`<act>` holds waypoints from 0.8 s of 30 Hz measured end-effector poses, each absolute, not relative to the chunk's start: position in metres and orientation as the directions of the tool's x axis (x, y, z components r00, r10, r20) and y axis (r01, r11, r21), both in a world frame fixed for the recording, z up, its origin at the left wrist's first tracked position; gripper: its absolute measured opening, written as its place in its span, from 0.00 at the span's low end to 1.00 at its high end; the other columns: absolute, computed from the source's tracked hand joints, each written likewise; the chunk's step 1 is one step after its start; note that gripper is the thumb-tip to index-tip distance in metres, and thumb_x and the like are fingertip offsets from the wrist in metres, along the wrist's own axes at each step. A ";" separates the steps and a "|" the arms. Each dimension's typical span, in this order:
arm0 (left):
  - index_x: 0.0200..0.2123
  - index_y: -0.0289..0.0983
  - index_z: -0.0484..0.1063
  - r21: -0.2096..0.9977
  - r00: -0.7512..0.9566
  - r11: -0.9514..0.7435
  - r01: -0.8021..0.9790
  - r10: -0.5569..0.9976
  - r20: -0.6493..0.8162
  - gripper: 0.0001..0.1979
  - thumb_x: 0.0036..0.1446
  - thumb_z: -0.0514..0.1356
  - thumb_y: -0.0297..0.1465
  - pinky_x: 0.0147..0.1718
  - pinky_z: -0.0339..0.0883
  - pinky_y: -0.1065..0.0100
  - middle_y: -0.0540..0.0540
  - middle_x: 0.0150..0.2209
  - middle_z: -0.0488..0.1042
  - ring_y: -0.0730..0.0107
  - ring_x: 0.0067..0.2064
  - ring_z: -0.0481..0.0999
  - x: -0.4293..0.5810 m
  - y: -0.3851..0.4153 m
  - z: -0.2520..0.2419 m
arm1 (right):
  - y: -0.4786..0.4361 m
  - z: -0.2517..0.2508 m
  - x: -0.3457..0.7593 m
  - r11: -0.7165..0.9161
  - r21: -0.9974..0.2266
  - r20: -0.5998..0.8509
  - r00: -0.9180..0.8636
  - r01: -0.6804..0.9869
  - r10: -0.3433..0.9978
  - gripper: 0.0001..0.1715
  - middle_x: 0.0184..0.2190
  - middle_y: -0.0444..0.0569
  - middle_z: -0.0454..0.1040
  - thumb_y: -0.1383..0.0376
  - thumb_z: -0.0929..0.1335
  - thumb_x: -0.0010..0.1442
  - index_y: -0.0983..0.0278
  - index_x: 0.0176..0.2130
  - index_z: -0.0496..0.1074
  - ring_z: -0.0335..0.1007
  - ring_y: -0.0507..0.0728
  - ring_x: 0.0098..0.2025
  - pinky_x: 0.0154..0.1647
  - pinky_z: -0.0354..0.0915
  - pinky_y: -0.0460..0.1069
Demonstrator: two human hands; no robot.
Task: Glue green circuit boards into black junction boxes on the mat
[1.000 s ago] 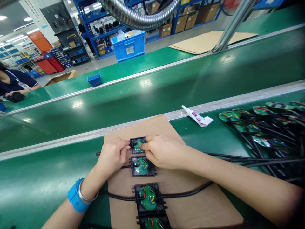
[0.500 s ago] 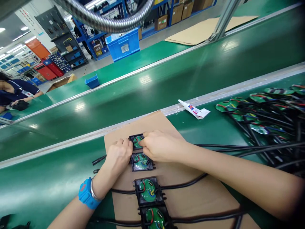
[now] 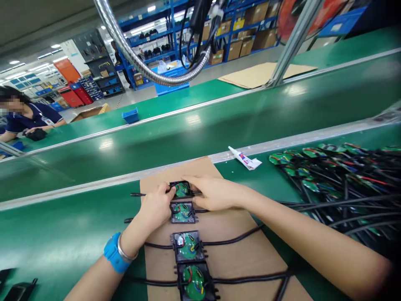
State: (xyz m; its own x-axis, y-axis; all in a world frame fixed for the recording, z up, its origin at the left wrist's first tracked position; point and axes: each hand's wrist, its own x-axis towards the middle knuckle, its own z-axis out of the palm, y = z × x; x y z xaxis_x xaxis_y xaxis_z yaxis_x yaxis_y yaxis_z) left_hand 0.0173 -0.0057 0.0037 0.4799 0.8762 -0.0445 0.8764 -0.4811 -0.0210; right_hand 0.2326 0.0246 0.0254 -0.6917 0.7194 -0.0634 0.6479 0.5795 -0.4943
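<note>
Several black plastic housings with green circuit boards lie in a column on a brown cardboard sheet (image 3: pixel 232 259). My left hand (image 3: pixel 156 207), a blue strap on its wrist, has curled fingers gripping the left edge of the farthest housing (image 3: pixel 181 190). At that housing's right side is my right hand (image 3: pixel 214 192), its thumb and fingers apart around the black cable, with fingertips touching the upper right corner. Just nearer lies a second housing (image 3: pixel 182 212), beside the left fingers and right thumb. Two more housings, a third (image 3: pixel 188 246) and a fourth (image 3: pixel 194 282), have cables out both sides.
To the right lies a heap of cabled circuit boards (image 3: pixel 338 167). A white glue tube (image 3: pixel 246 159) rests near the metal rail, beyond which runs a green conveyor (image 3: pixel 156 146). A metal hose (image 3: pixel 140 71) hangs overhead. A co-worker (image 3: pixel 28 113) sits at far left.
My right hand has drawn back rightward from over the farthest housing's board, and its fingers have spread. My left fingers now press the housing's left edge. The camera view has tilted upward.
</note>
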 end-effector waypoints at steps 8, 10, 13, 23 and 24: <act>0.42 0.39 0.75 0.214 0.607 -0.612 0.761 0.789 0.097 0.11 0.62 0.53 0.26 0.50 0.66 0.64 0.47 0.46 0.76 0.66 0.48 0.74 0.022 0.005 -0.001 | 0.017 0.016 0.232 0.601 -0.326 0.005 -0.634 0.730 0.773 0.09 0.31 0.51 0.74 0.71 0.61 0.57 0.68 0.36 0.70 0.69 0.55 0.33 0.32 0.57 0.48; 0.39 0.39 0.76 0.254 0.616 -0.621 0.741 0.780 0.111 0.11 0.62 0.53 0.25 0.50 0.66 0.63 0.47 0.45 0.77 0.66 0.47 0.75 0.023 0.007 -0.007 | 0.015 0.009 0.229 0.611 -0.269 0.026 -0.629 0.744 0.777 0.11 0.34 0.56 0.73 0.73 0.60 0.58 0.69 0.37 0.71 0.68 0.57 0.35 0.33 0.56 0.49; 0.39 0.38 0.75 0.296 0.599 -0.606 0.738 0.791 0.125 0.11 0.62 0.53 0.25 0.49 0.66 0.61 0.46 0.46 0.78 0.64 0.47 0.75 0.021 0.010 -0.014 | 0.015 -0.006 0.227 0.615 -0.208 0.058 -0.618 0.761 0.784 0.13 0.36 0.57 0.72 0.75 0.59 0.60 0.70 0.40 0.70 0.67 0.58 0.37 0.34 0.55 0.50; 0.50 0.39 0.69 0.305 0.585 -0.592 0.746 0.801 0.127 0.15 0.60 0.53 0.24 0.44 0.65 0.60 0.46 0.41 0.77 0.62 0.42 0.75 0.021 0.009 -0.015 | 0.024 -0.021 0.230 0.616 -0.105 0.076 -0.611 0.781 0.788 0.12 0.31 0.49 0.70 0.69 0.58 0.64 0.66 0.37 0.69 0.65 0.53 0.31 0.30 0.54 0.48; 0.51 0.40 0.69 0.296 0.591 -0.597 0.746 0.798 0.119 0.17 0.60 0.53 0.24 0.44 0.65 0.60 0.46 0.41 0.76 0.61 0.42 0.74 0.022 0.009 -0.014 | 0.024 -0.020 0.230 0.631 -0.093 0.068 -0.627 0.770 0.776 0.11 0.31 0.49 0.70 0.70 0.59 0.63 0.66 0.37 0.69 0.65 0.53 0.31 0.29 0.53 0.48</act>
State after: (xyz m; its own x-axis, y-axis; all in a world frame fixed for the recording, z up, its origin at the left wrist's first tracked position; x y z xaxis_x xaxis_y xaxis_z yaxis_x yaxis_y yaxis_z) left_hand 0.0222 0.0088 -0.0139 0.5909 0.7978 0.1195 0.7460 -0.5968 0.2955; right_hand 0.2299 0.0245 -0.0200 -0.6274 0.7757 0.0684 0.7700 0.6311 -0.0934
